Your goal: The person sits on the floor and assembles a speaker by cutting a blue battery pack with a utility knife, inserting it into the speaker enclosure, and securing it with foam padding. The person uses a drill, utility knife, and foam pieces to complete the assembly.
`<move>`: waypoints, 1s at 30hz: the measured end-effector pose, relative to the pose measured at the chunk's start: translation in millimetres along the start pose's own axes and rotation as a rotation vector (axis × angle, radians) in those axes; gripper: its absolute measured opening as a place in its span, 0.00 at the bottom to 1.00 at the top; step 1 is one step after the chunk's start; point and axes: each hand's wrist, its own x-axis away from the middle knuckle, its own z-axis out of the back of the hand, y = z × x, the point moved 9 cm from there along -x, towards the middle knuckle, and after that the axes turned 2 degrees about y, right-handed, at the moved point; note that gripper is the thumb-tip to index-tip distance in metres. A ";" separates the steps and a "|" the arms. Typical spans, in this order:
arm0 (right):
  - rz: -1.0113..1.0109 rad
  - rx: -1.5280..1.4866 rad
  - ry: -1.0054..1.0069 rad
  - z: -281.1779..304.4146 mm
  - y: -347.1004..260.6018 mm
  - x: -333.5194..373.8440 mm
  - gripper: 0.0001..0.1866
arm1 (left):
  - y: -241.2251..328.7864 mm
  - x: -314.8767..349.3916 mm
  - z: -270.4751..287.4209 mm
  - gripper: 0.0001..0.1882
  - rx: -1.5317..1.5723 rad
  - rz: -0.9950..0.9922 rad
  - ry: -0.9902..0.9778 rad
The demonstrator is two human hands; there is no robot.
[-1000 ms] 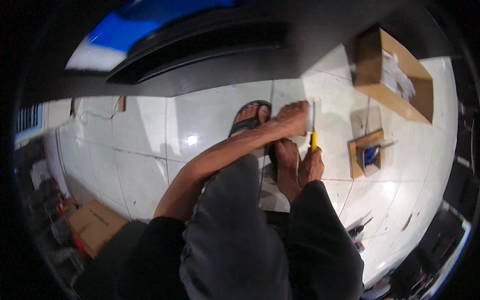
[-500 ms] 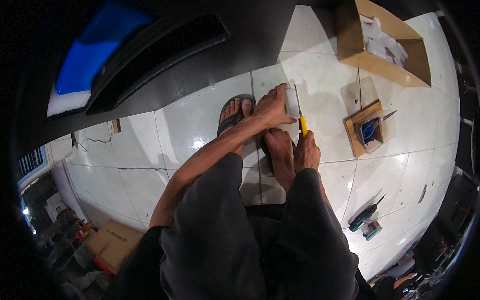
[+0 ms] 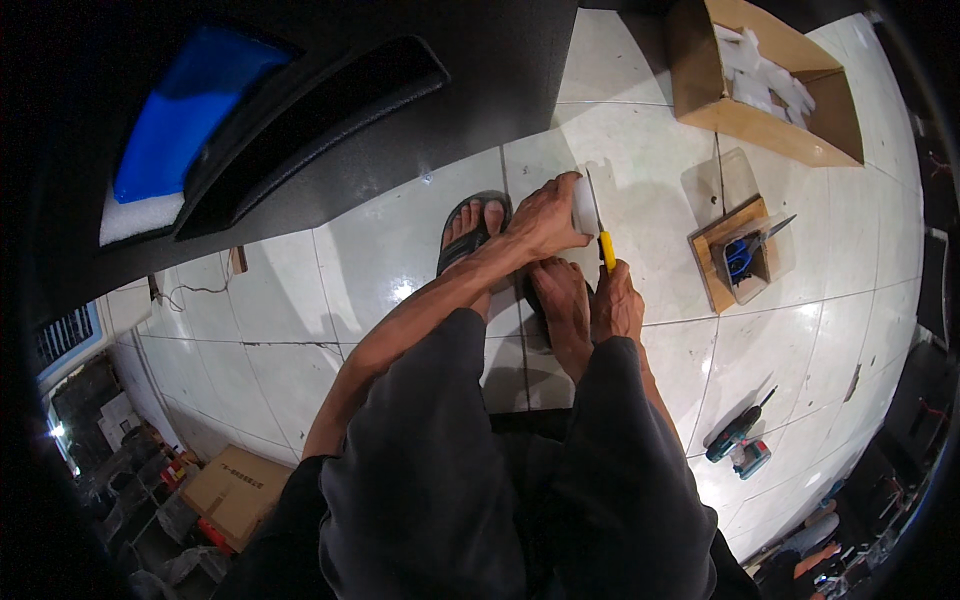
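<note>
A small white foam block is gripped between the thumb and fingers of my left hand, low over the tiled floor just ahead of my feet. In my right hand is a yellow-handled knife, its long thin blade pointing away from me. The blade runs along the right side of the foam; whether it has cut into it I cannot tell. My right fingers are wrapped round the handle and partly hidden.
At the far right stands a cardboard box with white foam pieces. Nearer are a wooden board, a clear container with blue-handled scissors, and a cordless drill. A large black panel rises ahead left.
The whole view has shifted slightly. My hands, the foam block and the knife keep nearly the same places, with the blade still along the foam's right side.
</note>
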 end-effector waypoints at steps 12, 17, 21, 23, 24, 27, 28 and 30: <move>0.016 0.092 -0.016 3.3 -6.5 -4.4 0.11 | 0.9 0.3 0.0 0.46 -0.013 0.058 -0.068; 0.086 0.153 -0.007 3.2 -12.9 -12.0 0.10 | 0.2 -2.4 -2.7 0.46 -0.063 0.063 -0.074; 0.095 0.174 -0.084 2.6 -19.1 -7.4 0.09 | -10.3 -0.9 -0.6 0.49 -0.093 0.111 -0.102; 0.076 0.214 -0.072 0.8 -13.9 -3.3 0.10 | -5.8 1.3 0.7 0.48 -0.117 0.107 -0.103; 0.057 0.242 -0.064 2.4 -8.5 -1.4 0.11 | 0.5 0.7 -0.5 0.47 -0.121 0.097 -0.110; 0.067 0.239 -0.041 1.3 -13.9 -5.8 0.12 | 3.2 0.9 1.4 0.48 -0.116 0.138 -0.118; 0.069 0.238 -0.047 0.4 -17.0 -7.4 0.12 | 1.6 1.4 1.9 0.48 -0.119 0.141 -0.120; 0.074 0.235 -0.059 1.6 -23.3 -8.8 0.12 | -2.4 2.7 3.0 0.48 -0.125 0.148 -0.123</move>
